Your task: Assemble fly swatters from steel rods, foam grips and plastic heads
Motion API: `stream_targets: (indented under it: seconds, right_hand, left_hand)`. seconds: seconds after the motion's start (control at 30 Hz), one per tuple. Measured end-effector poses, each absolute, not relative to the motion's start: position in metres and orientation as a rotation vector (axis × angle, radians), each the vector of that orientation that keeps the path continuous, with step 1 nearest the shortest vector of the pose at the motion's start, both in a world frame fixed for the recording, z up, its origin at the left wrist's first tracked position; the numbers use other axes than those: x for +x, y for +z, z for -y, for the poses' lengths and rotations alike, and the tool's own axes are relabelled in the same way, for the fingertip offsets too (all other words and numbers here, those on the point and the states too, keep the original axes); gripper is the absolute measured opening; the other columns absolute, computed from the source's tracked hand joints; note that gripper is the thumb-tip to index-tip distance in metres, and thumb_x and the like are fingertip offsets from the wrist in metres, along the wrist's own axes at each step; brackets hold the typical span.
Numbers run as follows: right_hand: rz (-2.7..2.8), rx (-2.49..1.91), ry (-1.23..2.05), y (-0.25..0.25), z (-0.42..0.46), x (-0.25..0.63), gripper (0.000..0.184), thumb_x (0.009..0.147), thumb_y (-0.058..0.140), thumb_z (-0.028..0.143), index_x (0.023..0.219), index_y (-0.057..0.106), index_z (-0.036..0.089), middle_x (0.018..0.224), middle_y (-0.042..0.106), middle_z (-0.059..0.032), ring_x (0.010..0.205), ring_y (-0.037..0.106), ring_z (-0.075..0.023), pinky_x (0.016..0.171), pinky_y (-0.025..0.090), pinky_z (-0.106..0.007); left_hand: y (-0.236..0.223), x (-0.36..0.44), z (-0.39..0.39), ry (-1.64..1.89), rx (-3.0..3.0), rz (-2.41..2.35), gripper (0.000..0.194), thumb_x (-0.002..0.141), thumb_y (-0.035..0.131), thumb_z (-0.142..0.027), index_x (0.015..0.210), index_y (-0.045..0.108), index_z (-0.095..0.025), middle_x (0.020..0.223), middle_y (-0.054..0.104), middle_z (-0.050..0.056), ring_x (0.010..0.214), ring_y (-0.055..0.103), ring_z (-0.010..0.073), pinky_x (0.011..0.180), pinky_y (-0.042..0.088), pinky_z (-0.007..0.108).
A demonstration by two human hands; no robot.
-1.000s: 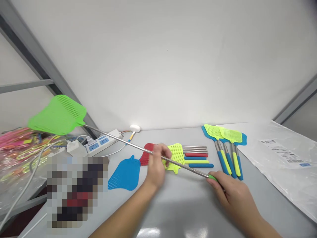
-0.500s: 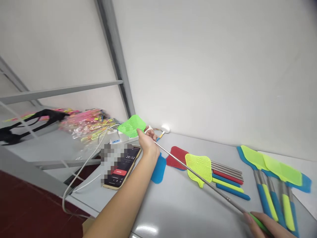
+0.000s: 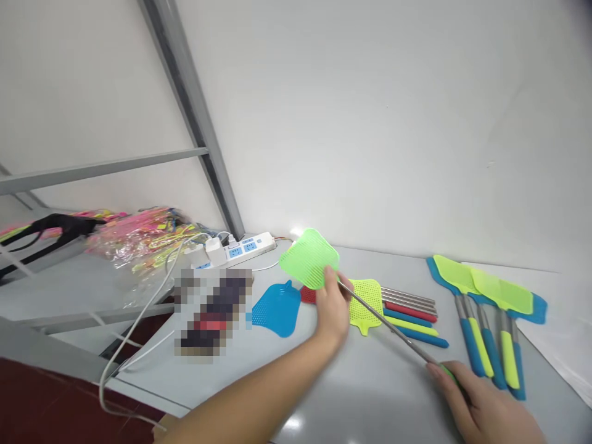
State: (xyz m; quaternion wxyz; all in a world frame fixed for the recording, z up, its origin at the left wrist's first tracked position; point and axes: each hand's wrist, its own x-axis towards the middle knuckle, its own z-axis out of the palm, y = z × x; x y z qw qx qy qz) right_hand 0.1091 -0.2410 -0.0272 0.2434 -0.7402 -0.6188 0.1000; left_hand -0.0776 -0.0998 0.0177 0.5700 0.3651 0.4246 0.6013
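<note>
Both hands hold one telescopic fly swatter with a bright green mesh head (image 3: 309,258). Its metal rod slants down to the right above the table. My left hand (image 3: 333,308) is closed at the neck, where head and rod meet. Farther right, my right hand (image 3: 481,394) wraps round the green handle, most of which its fingers hide. Beneath the rod lie a yellow-green swatter head (image 3: 367,299) and a red swatter head (image 3: 308,295), partly covered. A blue swatter head (image 3: 277,310) rests left of my left hand. Several metal rods with coloured handles (image 3: 414,308) lie side by side.
Several fly swatters (image 3: 485,290) with blue and yellow-green heads lie at the right, by a white sheet (image 3: 562,345). A power strip (image 3: 250,248), a blurred-out phone (image 3: 210,317) and white cables are at the left. Plastic-bagged items (image 3: 143,231) fill the shelf.
My left hand has moved right with the green head, closer to my right hand. The stretch of rod between my hands is shorter. The camera view has shifted slightly.
</note>
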Motion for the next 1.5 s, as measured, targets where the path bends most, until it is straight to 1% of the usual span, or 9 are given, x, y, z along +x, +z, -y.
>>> stream_targets:
  seconds: [0.17,0.27,0.43,0.57,0.7,0.83,1.0,1.23,1.5]
  right_hand:
    - [1.565,-1.879,0.628,-0.013,0.230,0.070,0.046,0.090,0.031,0.063,0.071,0.049,0.025,0.058,0.056,-0.0003,0.056,0.056,-0.0190,0.056,0.041,-0.028]
    - [1.416,-1.696,1.009,0.000,0.219,0.051,0.052,0.089,0.035,0.066,0.065,0.048,0.022,0.053,0.044,0.0028,0.051,0.044,-0.0131,0.051,0.035,-0.024]
    - [0.792,-1.243,1.913,0.023,0.196,0.033,0.049,0.087,0.045,0.067,0.068,0.046,0.022,0.045,0.023,0.0105,0.038,0.011,-0.0059,0.036,0.011,-0.020]
    - [0.510,-1.040,2.213,0.022,0.174,0.029,0.044,0.089,0.050,0.061,0.070,0.046,0.021,0.045,0.019,0.0119,0.037,0.006,-0.0041,0.035,0.006,-0.017]
    - [0.611,-0.837,2.263,0.008,0.160,0.025,0.047,0.092,0.043,0.062,0.074,0.053,0.020,0.044,0.026,0.0107,0.035,0.014,-0.0040,0.035,0.015,-0.017]
    - [0.703,-0.802,2.188,0.001,0.163,0.020,0.046,0.095,0.038,0.059,0.089,0.060,0.019,0.047,0.041,0.0075,0.032,0.029,-0.0065,0.035,0.026,-0.021]
    - [0.755,-0.849,2.028,0.005,0.170,0.017,0.041,0.092,0.049,0.053,0.098,0.064,0.015,0.064,0.056,0.0003,0.050,0.053,-0.0119,0.052,0.039,-0.025]
    - [0.801,-0.838,1.999,-0.002,0.170,0.020,0.038,0.089,0.058,0.049,0.093,0.069,0.013,0.070,0.055,-0.0006,0.060,0.053,-0.0109,0.059,0.037,-0.024]
    - [0.823,-0.916,1.971,0.001,0.176,0.016,0.034,0.075,0.075,0.046,0.079,0.063,0.014,0.063,0.060,0.0005,0.055,0.054,-0.0096,0.059,0.037,-0.023]
  left_hand:
    - [0.017,-0.055,0.149,1.196,1.164,-0.732,0.058,0.095,0.026,-0.062,0.065,0.051,-0.019,0.064,0.051,0.002,0.063,0.046,0.0144,0.066,0.038,0.029]
    - [0.019,-0.059,0.148,1.233,1.236,-0.688,0.058,0.098,0.024,-0.056,0.065,0.053,-0.019,0.070,0.056,0.005,0.072,0.049,0.0166,0.074,0.038,0.030]
    - [0.022,-0.073,0.120,1.270,1.191,-0.691,0.059,0.097,0.023,-0.056,0.062,0.052,-0.019,0.065,0.059,0.005,0.065,0.048,0.0161,0.068,0.039,0.030]
    - [0.021,-0.082,0.099,1.311,1.120,-0.687,0.057,0.094,0.031,-0.060,0.060,0.050,-0.019,0.057,0.054,0.003,0.057,0.045,0.0144,0.060,0.037,0.028]
    - [0.017,-0.088,0.085,1.297,1.139,-0.706,0.058,0.093,0.034,-0.061,0.057,0.051,-0.019,0.054,0.051,0.002,0.056,0.047,0.0140,0.059,0.037,0.027]
    - [0.011,-0.089,0.081,1.301,1.097,-0.790,0.059,0.091,0.037,-0.063,0.054,0.051,-0.018,0.052,0.048,0.001,0.055,0.046,0.0135,0.056,0.035,0.026]
    - [0.012,-0.087,0.084,1.345,1.064,-0.839,0.063,0.091,0.034,-0.065,0.053,0.051,-0.017,0.052,0.046,0.001,0.053,0.044,0.0123,0.053,0.033,0.025]
    - [0.016,-0.089,0.087,1.328,1.056,-0.857,0.066,0.092,0.028,-0.068,0.057,0.052,-0.017,0.051,0.046,0.000,0.048,0.041,0.0106,0.049,0.032,0.024]
    - [0.023,-0.091,0.093,1.359,1.137,-0.810,0.061,0.088,0.041,-0.066,0.060,0.060,-0.016,0.052,0.052,0.003,0.048,0.043,0.0116,0.052,0.035,0.026]
